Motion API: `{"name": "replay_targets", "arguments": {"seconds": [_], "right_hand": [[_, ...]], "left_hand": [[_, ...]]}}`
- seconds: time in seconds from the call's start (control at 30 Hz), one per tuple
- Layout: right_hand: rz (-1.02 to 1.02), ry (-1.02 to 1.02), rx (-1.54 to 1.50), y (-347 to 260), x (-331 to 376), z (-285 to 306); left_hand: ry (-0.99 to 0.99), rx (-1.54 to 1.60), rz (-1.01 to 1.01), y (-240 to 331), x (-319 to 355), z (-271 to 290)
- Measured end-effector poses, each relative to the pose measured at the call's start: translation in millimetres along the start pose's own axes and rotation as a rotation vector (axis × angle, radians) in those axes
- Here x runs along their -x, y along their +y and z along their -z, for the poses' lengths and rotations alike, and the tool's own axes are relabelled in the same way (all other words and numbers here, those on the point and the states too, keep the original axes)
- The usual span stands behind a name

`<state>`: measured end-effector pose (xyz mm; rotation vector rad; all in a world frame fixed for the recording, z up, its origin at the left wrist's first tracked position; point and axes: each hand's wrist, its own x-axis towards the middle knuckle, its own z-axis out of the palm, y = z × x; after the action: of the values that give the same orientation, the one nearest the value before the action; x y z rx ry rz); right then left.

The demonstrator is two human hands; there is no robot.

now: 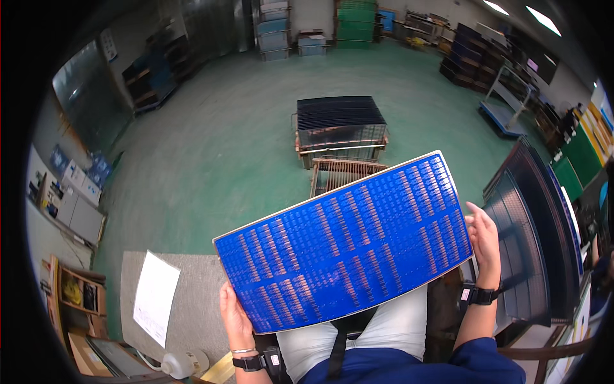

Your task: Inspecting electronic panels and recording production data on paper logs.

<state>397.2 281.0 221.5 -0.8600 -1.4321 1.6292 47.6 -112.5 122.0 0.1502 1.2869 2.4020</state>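
A large blue circuit board panel with rows of copper-coloured patterns and a pale edge is held up in front of me, tilted so its right end is farther away. My left hand grips its lower left edge, the fingers partly hidden behind it. On the right edge, my right hand holds the panel with one finger sticking out. Beyond the panel stands a rack filled with dark upright panels. A slotted brown rack shows just in front of it, partly covered by the blue panel.
At my right, a stack of dark panels leans upright. A grey table at the left bears a white sheet and a plastic bottle. A blue cart stands far right; stacked crates line the back.
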Motion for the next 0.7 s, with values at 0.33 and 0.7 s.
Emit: {"name": "replay_targets", "arguments": {"seconds": [0.33, 0.7], "right_hand": [[0.270, 0.092, -0.246, 33, -22, 12], [0.342, -0.134, -0.675, 25, 18, -41]], "left_hand": [[-0.151, -0.183, -0.284, 16, 15, -11], [-0.109, 0.066, 0.145, 11, 40, -33]]}}
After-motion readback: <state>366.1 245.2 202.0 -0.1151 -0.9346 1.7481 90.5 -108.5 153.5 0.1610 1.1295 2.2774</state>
